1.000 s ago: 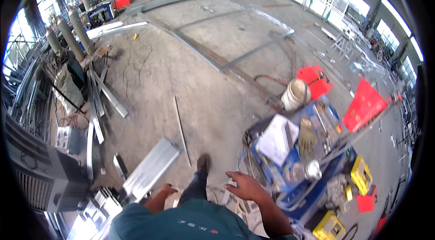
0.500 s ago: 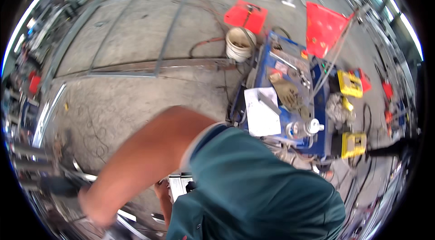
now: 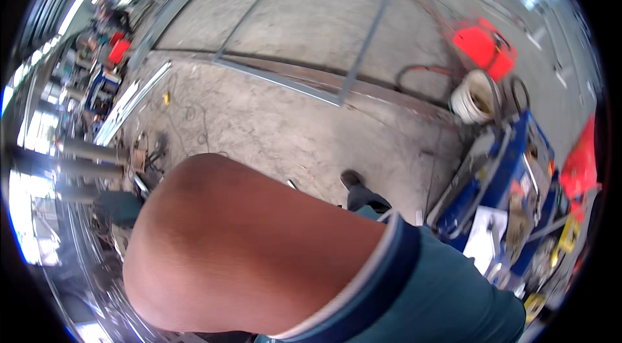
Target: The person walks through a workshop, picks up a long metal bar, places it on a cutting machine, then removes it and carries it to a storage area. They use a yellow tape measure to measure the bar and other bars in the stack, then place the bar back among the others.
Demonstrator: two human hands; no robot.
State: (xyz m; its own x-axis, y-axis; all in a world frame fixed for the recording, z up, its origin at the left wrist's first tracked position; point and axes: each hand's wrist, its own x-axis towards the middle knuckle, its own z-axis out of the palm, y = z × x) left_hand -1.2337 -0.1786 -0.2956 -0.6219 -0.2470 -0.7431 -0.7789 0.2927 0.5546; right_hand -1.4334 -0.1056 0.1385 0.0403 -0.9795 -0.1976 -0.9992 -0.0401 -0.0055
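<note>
Neither my left hand nor my right hand shows. A bare bent arm [image 3: 253, 246], which looks like my left, fills the lower middle, its elbow pointing left. Its dark teal sleeve [image 3: 447, 285] with a navy and white cuff runs toward the lower right. Past the arm, a dark shoe [image 3: 352, 178] and trouser leg stand on the concrete floor. To the right is a blue cart [image 3: 507, 165] with a white paper sheet [image 3: 481, 239], a glove-like tan item and tools on top. What the hands hold, if anything, is hidden.
A grey metal frame [image 3: 366, 38] lies on the floor ahead. Beside the cart stand a white bucket [image 3: 468, 100] and a red flat-topped object [image 3: 479, 45]. A red sheet [image 3: 580, 161] rises at the far right. Metal bars [image 3: 133, 103] lie at left.
My view has swung left, so the cart and bucket sit farther right. The raised arm now looks larger and closer. A blurred hand low in the earlier picture has gone out of sight.
</note>
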